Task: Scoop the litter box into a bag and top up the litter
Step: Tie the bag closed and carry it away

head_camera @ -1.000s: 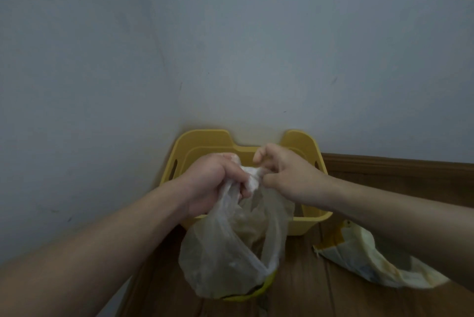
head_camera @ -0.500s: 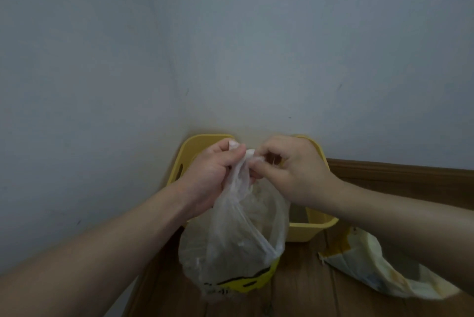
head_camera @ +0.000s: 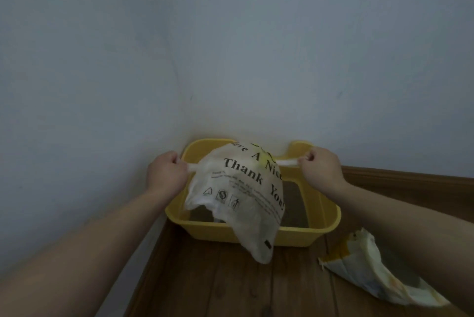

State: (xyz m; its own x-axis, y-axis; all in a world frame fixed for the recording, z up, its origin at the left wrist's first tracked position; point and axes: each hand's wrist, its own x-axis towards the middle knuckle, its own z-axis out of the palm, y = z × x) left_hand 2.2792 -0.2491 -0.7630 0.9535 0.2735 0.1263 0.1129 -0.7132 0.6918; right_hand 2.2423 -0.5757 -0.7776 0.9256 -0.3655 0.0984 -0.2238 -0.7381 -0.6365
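A brown wood floor [head_camera: 230, 278] meets pale blue walls [head_camera: 282, 47] in a corner. On the floor to the right lies a crumpled litter bag [head_camera: 377, 270]. Above the floor hangs a thin plastic bag [head_camera: 238, 193] with the words "Thank You" and "A Nice". It hangs between both fists. The left hand [head_camera: 166, 175] squeezes one twisted handle, the right hand [head_camera: 320, 170] the other. Behind sits the yellow litter box [head_camera: 325, 216], by the wall.
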